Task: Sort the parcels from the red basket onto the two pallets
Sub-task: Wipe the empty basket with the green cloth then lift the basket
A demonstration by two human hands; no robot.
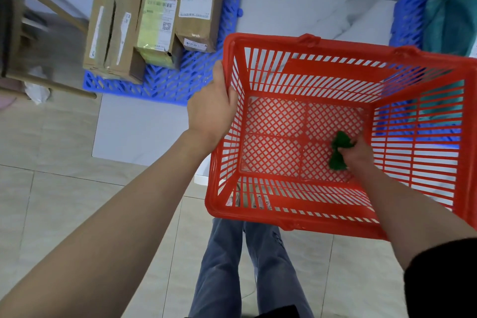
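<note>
The red basket point(436, 121) stands in front of me on the floor. My left hand point(210, 108) grips its left rim. Inside, near the bottom right, my right hand point(357, 152) is closed around a small green crumpled parcel point(338, 150); nothing else lies in the basket. At the upper left, a blue pallet point(165, 88) carries several brown cardboard boxes point(198, 2). A second blue pallet point(406, 23) at the upper right holds teal soft bags point(450, 15).
A wooden chair frame point(33, 33) stands at the far left beside the box pallet. White marble floor lies between the pallets, beige tiles nearer me. My legs in jeans point(232, 271) are below the basket.
</note>
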